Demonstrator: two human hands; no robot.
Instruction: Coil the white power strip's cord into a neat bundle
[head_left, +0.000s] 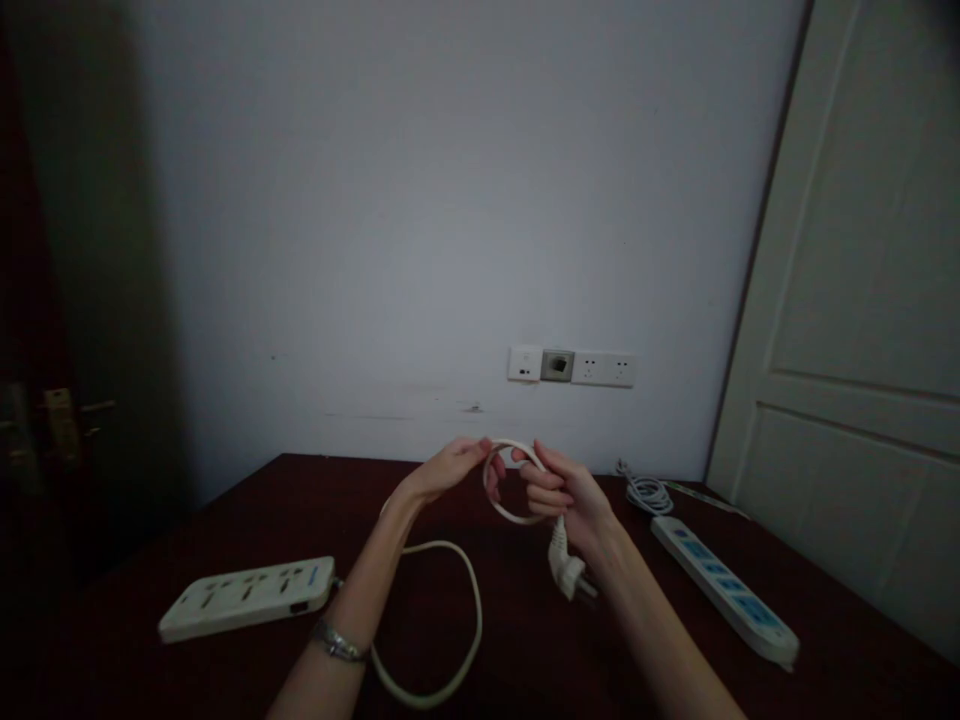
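At the frame's lower center, I see the left hand (pixel 454 468) and right hand (pixel 568 490) pinching a looped white cord (pixel 516 519) above the counter (pixel 330 510). I judge it light and springy, best pinched at the loop's sides, clear of the stiffer plug (pixel 565 572) hanging below.

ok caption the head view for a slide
Left fingers and right fingers hold a looped pale cord, its plug hanging below.
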